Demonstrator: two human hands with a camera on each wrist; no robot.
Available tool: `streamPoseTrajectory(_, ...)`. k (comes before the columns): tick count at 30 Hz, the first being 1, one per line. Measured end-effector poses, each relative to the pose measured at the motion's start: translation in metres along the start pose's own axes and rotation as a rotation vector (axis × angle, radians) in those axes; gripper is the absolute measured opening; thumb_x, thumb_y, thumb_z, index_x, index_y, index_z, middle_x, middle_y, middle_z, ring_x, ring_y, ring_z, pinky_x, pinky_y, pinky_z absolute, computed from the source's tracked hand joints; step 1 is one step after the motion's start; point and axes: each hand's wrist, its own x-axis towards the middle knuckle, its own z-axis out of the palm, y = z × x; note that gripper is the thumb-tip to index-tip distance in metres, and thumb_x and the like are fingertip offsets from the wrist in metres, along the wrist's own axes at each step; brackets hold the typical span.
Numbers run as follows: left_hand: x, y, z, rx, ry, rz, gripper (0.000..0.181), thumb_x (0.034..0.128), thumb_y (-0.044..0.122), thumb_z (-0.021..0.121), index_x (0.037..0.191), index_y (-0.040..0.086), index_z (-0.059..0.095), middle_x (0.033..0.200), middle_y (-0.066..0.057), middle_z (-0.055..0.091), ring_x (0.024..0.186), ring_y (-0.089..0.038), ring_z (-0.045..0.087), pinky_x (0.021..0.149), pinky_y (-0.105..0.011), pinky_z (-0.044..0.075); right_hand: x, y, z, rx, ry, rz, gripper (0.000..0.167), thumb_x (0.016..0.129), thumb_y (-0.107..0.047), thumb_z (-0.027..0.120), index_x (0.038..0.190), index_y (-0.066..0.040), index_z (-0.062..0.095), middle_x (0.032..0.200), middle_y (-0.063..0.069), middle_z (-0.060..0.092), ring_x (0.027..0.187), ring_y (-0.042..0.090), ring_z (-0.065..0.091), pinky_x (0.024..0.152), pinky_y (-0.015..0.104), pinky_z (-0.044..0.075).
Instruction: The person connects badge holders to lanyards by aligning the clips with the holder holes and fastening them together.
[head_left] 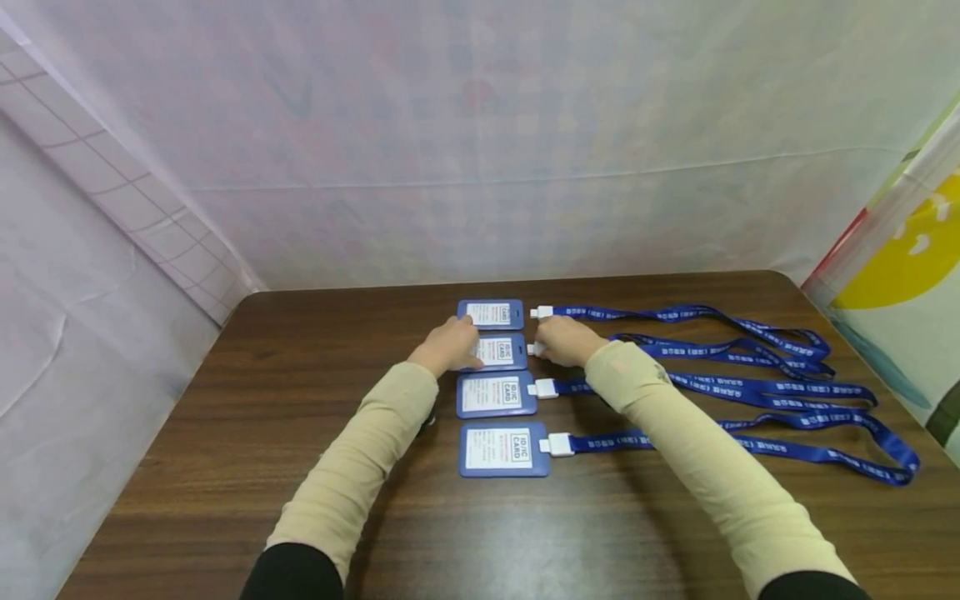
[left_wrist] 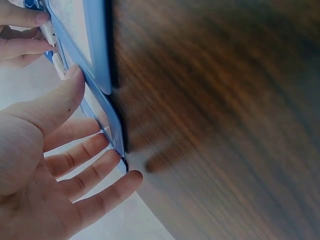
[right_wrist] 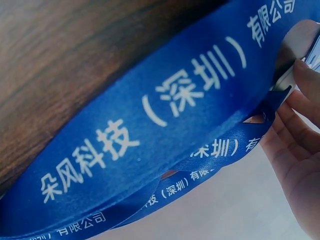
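"What does the head view show?"

"Four blue badge holders (head_left: pixel 486 450) lie in a column on the brown table (head_left: pixel 262 433), blue lanyards (head_left: pixel 615 441) to their right. The left hand (head_left: pixel 452 343) is at the left edge of the second holder (head_left: pixel 501 352) from the far end; the right hand (head_left: pixel 567 340) is at that row's white clip (head_left: pixel 536 349), just beside the holder."

"And the left wrist?"

"The left fingers (left_wrist: pixel 110 197) are spread and fairly straight, the thumb at a holder's edge; I can't tell whether it touches. At upper left, the right thumb and fingers pinch the clip."

"The right wrist?"

"A lettered lanyard fills much of it; beyond, the right thumb is on the clip"
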Motion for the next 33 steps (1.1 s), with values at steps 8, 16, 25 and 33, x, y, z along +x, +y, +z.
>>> streamPoseTrajectory(8,0.0009,0.0000,0.0012,0.005,0.015,0.007,0.029,0.0786,0.034,0.070,0.076,0.008,0.060,0.105,-0.013,0.051,0.097,-0.028,0.049,0.078,-0.039,0.048,0.0016,0.0001,0.0016,-0.003,0.008,-0.013,0.006,0.078,-0.008,0.067,0.077,-0.003,0.066,0.073,0.007,0.059,0.069,0.022,0.057,0.068,0.035,0.050)
streamPoseTrajectory(16,0.0020,-0.0013,0.0028,0.005,0.027,0.017,0.030,0.0772,0.034,0.071,0.078,0.006,0.062,0.101,-0.013,0.052,0.095,-0.029,0.051,0.079,-0.040,0.048,0.0028,0.0007,0.0060,-0.016,0.026,-0.015,0.006,0.078,-0.008,0.067,0.077,-0.002,0.066,0.072,0.008,0.060,0.070,0.023,0.057,0.068,0.035,0.050)
streamPoseTrajectory(25,0.0033,-0.0028,0.0026,-0.003,0.032,0.019,0.032,0.0759,0.034,0.072,0.083,0.004,0.063,0.098,-0.012,0.052,0.091,-0.028,0.051,0.078,-0.039,0.048,0.0028,-0.0010,0.0075,0.001,0.033,-0.005,0.006,0.079,-0.008,0.067,0.077,-0.002,0.067,0.072,0.007,0.060,0.069,0.022,0.058,0.068,0.034,0.051)
streamPoseTrajectory(33,0.0044,-0.0037,0.0033,-0.029,0.033,0.015,0.032,0.0749,0.034,0.074,0.081,0.004,0.062,0.098,-0.012,0.052,0.091,-0.027,0.051,0.080,-0.038,0.047,0.0033,-0.0015,0.0071,0.001,0.021,-0.002,0.006,0.079,-0.008,0.067,0.076,-0.003,0.067,0.071,0.006,0.059,0.068,0.020,0.057,0.068,0.033,0.050)
